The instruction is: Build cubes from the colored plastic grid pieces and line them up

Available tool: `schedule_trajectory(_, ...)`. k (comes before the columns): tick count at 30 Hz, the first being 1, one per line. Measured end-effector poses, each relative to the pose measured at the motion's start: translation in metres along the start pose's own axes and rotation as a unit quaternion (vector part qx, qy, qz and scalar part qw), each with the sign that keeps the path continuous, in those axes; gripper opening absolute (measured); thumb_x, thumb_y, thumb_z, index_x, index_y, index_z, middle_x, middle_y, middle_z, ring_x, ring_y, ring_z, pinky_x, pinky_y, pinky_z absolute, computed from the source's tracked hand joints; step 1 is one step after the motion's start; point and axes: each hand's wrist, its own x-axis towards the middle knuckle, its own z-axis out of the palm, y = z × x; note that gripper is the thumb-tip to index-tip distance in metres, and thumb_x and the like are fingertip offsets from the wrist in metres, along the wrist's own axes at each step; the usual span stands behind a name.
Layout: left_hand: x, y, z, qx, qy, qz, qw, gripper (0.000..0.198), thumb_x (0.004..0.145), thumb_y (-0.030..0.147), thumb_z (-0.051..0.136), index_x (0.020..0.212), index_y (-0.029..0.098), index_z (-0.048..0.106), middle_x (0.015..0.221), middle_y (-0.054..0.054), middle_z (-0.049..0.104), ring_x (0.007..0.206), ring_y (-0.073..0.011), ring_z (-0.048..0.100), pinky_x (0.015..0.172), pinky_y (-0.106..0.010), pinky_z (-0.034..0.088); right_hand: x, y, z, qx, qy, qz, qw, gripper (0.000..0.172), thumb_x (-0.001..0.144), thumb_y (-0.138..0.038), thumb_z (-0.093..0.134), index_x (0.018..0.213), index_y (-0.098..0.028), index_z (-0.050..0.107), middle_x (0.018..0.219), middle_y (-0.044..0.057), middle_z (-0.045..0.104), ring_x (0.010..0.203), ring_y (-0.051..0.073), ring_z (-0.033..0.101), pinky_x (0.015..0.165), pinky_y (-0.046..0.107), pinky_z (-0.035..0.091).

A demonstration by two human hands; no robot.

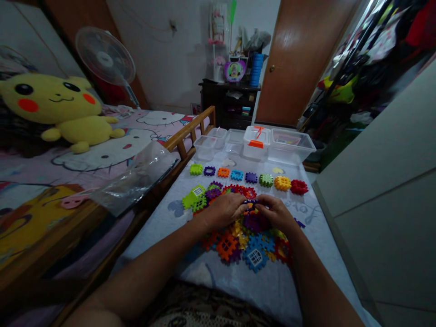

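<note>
A heap of coloured plastic interlocking blocks [245,245] lies on a pale sheet [306,281] in front of me. My left hand [225,210] and my right hand [277,213] meet over the heap, fingers curled and pinching small purple and orange pieces [251,210] between them. A tidy row of single blocks [250,178] runs across the sheet beyond my hands, from green on the left to red on the right. More green and purple blocks [199,197] sit just left of my left hand.
Several clear plastic boxes [293,145], one with an orange latch [256,143], stand at the far end. A wooden bed rail [185,136], a clear plastic bag [136,179] and a yellow plush toy [64,109] are on the left. A grey panel [384,181] rises on the right.
</note>
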Motion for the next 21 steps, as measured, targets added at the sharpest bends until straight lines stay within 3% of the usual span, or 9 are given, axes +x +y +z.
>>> schedule_trajectory(6,-0.016,-0.044,-0.025,0.022,0.103,-0.108,0.989,0.029,0.095,0.032,0.05,0.117,0.018,0.062,0.121,-0.011,0.066,0.114,-0.0236,0.059,0.102,-0.036,0.044,0.001,0.002,-0.001,0.082,0.04,0.046,0.995,0.034,0.081,-0.038,0.061,0.11,-0.021,0.061,0.071,-0.003,0.059,0.062,0.014,0.056,0.058,0.025,0.046)
schedule_trajectory(11,-0.033,-0.076,-0.036,0.08,0.008,-0.18,0.98,0.035,0.09,0.035,0.056,0.118,0.015,0.062,0.122,-0.014,0.065,0.116,-0.0286,0.058,0.103,-0.041,0.043,0.002,0.012,0.002,-0.02,0.051,0.059,0.997,0.032,0.081,-0.034,0.056,0.108,-0.019,0.064,0.062,-0.005,0.05,0.056,0.012,0.048,0.053,0.024,0.039)
schedule_trajectory(15,-0.028,-0.066,-0.029,0.1,0.007,-0.136,0.986,0.032,0.089,0.03,0.055,0.118,0.017,0.061,0.123,-0.013,0.064,0.117,-0.0273,0.056,0.104,-0.041,0.042,0.002,0.018,0.004,-0.086,0.046,0.049,0.994,0.032,0.082,-0.032,0.054,0.108,-0.019,0.065,0.062,-0.004,0.055,0.056,0.013,0.051,0.055,0.025,0.04)
schedule_trajectory(21,0.006,-0.037,-0.014,0.128,-0.009,-0.066,0.99,0.033,0.088,0.029,0.058,0.12,0.019,0.059,0.125,-0.012,0.063,0.12,-0.0281,0.054,0.105,-0.043,0.041,0.002,0.014,0.002,-0.089,0.05,0.04,0.994,0.03,0.084,-0.033,0.051,0.106,-0.019,0.065,0.063,-0.004,0.055,0.056,0.013,0.051,0.056,0.026,0.04)
